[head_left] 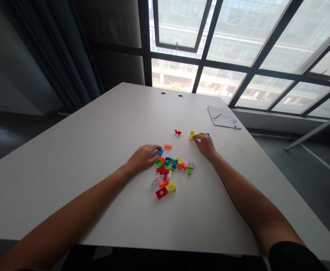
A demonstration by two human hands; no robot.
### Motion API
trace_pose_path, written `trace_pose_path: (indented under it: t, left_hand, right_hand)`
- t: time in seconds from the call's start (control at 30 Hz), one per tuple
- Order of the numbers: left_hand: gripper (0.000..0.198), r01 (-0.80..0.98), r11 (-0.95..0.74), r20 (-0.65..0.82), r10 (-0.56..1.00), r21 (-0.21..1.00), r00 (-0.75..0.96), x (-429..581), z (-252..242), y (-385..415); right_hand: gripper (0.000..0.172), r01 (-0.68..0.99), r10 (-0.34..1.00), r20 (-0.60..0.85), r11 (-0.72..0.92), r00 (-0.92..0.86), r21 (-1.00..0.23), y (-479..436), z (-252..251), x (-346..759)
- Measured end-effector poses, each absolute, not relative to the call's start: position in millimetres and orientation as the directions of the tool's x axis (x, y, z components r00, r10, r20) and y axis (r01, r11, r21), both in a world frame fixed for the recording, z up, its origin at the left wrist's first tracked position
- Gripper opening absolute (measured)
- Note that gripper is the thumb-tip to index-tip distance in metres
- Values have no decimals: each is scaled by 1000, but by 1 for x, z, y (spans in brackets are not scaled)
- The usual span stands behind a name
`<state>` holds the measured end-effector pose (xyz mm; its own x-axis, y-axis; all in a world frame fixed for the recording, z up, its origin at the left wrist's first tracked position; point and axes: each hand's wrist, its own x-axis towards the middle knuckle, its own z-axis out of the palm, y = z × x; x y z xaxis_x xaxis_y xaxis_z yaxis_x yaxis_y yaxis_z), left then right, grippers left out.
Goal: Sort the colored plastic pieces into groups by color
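Several small coloured plastic pieces [169, 171] lie in a loose pile on the white table [97, 150]. My left hand [143, 157] rests palm down at the pile's left edge, fingers curled, with its fingertips on a blue piece [160, 152]. My right hand [205, 144] lies further back and to the right, its fingers pinched on a yellow piece [192, 135]. A red piece [177, 132] and an orange piece [168, 146] lie apart between the hands. A bit of blue shows behind my right hand.
A sheet of paper [223, 116] with a pen [235, 123] on it lies at the table's far right. Two cable holes [171, 94] sit near the far edge. Large windows stand behind the table, a dark curtain at left.
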<state>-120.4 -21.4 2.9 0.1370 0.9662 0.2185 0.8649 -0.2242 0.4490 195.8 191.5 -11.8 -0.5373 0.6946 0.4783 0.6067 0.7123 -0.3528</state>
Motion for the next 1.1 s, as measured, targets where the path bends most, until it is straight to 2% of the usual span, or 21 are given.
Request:
trace_pose_path:
  t: [0.2, 0.3, 0.37, 0.47, 0.57, 0.63, 0.73, 0.8, 0.87, 0.97, 1.1]
  left_hand:
    - [42, 865, -229, 219, 965, 447, 143, -121, 3, -21]
    - [42, 866, -233, 221, 964, 444, 146, -121, 3, -21]
    - [41, 865, -235, 223, 964, 443, 147, -121, 3, -22]
    - [41, 866, -235, 224, 963, 441, 147, -120, 5, -22]
    - [40, 867, -235, 226, 963, 439, 146, -119, 6, -23]
    - [40, 865, -236, 227, 963, 442, 146, -120, 5, -23]
    - [40, 862, -238, 227, 962, 447, 148, -120, 5, -22]
    - [41, 862, -237, 224, 963, 447, 149, -121, 4, -22]
    - [41, 863, -234, 221, 964, 448, 148, -120, 5, -22]
    - [42, 863, -232, 219, 965, 448, 146, -120, 5, -22]
    - [42, 863, -232, 221, 964, 449, 144, -120, 5, -22]
  right_hand:
    - [23, 620, 710, 497, 693, -499, -368, 184, -5, 191]
    - [22, 536, 678, 476, 735, -561, -416, 171, 12, 186]
    - [23, 438, 642, 374, 747, -670, -499, 157, 29, 180]
    - [28, 339, 482, 79, 714, -873, -613, 133, 55, 172]
    - [45, 302, 324, -73, 745, -943, -595, 113, 68, 165]
    - [50, 308, 318, -78, 782, -945, -542, 105, 69, 161]
    - [36, 334, 335, -88, 809, -938, -483, 102, 64, 155]
    - [32, 336, 330, -101, 812, -939, -478, 103, 63, 154]
    - [34, 344, 340, -102, 800, -935, -492, 106, 66, 156]
    - [36, 375, 412, -53, 760, -910, -531, 117, 71, 165]
    - [29, 434, 577, 86, 696, -812, -571, 144, 66, 186]
